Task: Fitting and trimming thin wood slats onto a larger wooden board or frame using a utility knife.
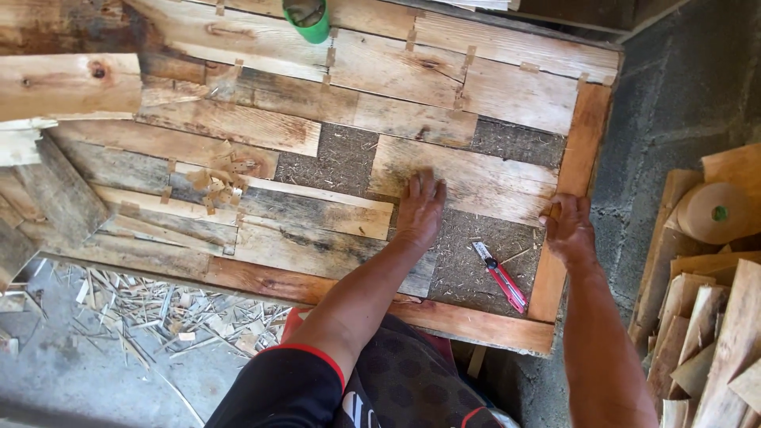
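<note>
Head view, looking down on a wide framed panel of rough particle board (pixel 341 158) partly covered with weathered wooden planks laid in staggered rows.

Left hand (pixel 418 210): lies flat, palm down, fingers spread and open, gripping nothing. The fingertips rest on the lower edge of a pale, knotted short plank (pixel 476 178); the palm sits over bare board just below that plank. Forearm runs straight up from the lower middle of the view.

Right hand (pixel 567 230): curled over the reddish-brown wooden frame rail (pixel 575 174) on the panel's right side, fingers wrapped on the rail's edge, so closed on the rail. Arm comes up along the right side of the view.

Between the two hands, on bare board, lies a red utility knife with a silver blade end (pixel 499 276), untouched, nearer the right hand.

Texture: planks are grey to tan, cracked, with small wooden spacer tabs between joints. A loose heap of small wood chips (pixel 222 178) sits at centre left. A green cup (pixel 307 17) stands at the top edge. Wood splinters (pixel 151 309) litter the concrete floor; stacked offcuts (pixel 705 333) lean at right.
</note>
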